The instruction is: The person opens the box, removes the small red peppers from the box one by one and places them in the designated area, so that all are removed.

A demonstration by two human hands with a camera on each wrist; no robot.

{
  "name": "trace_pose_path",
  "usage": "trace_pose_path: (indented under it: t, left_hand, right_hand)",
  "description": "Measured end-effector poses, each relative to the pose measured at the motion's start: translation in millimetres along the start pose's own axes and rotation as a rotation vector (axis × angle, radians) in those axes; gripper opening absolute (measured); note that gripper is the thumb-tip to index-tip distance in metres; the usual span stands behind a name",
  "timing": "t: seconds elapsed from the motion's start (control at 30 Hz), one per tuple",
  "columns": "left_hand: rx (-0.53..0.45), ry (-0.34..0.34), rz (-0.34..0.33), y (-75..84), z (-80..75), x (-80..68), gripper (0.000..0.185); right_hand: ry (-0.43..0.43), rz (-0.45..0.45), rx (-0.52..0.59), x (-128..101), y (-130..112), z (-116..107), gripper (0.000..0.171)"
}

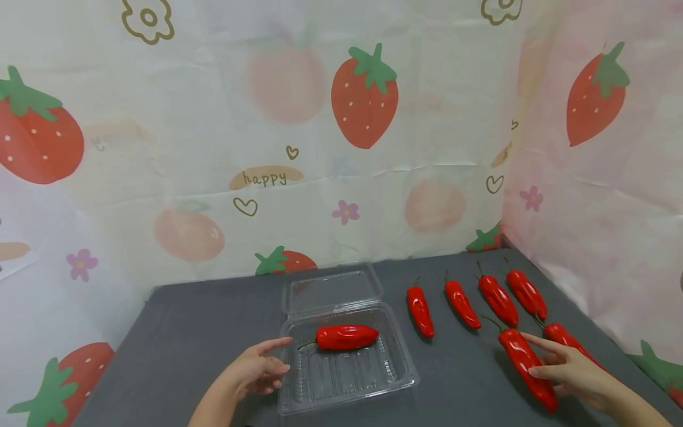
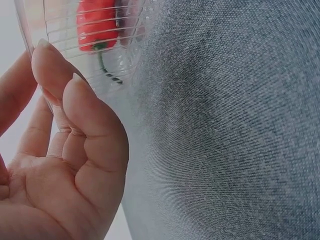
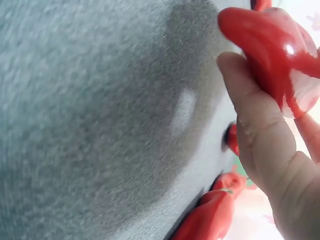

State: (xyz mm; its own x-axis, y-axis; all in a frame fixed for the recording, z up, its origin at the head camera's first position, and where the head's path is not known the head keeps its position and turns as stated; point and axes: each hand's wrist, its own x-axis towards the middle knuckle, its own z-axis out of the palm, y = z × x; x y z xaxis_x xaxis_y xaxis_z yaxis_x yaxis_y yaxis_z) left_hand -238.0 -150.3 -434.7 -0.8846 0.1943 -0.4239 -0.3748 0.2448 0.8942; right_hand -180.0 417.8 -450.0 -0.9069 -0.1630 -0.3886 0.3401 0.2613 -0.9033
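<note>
A clear plastic container (image 1: 357, 388) stands with its lid (image 1: 333, 287) folded back behind it. One red pepper (image 1: 347, 337) lies crosswise inside, stem to the left; through the clear wall it also shows in the left wrist view. At the container's left rim is my left hand (image 1: 261, 367), its top finger stretched to the edge and the others curled beneath, with the rim between them. My right hand (image 1: 573, 373) holds another red pepper (image 1: 525, 362) between thumb and fingers, stem away from me. In the right wrist view, this pepper is above the table.
Several red peppers (image 1: 498, 300) lie on the right of the grey table (image 1: 213, 320). One of them (image 1: 568, 341) is partly behind my right hand. Strawberry-print cloth (image 1: 213, 136) hangs along the back and sides.
</note>
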Motion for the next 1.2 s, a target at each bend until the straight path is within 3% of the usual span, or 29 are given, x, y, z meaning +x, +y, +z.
trace_pose_path:
  t: [0.67,1.2]
  left_hand:
    - [0.010,0.011,0.008,-1.2,1.2,-0.5,0.062]
    - [0.019,0.004,-0.013,1.0,0.6,-0.5,0.063]
  right_hand:
    - [0.067,0.081,-0.072,5,8,-2,0.076]
    - [0.092,0.094,-0.177,9,5,-3,0.072]
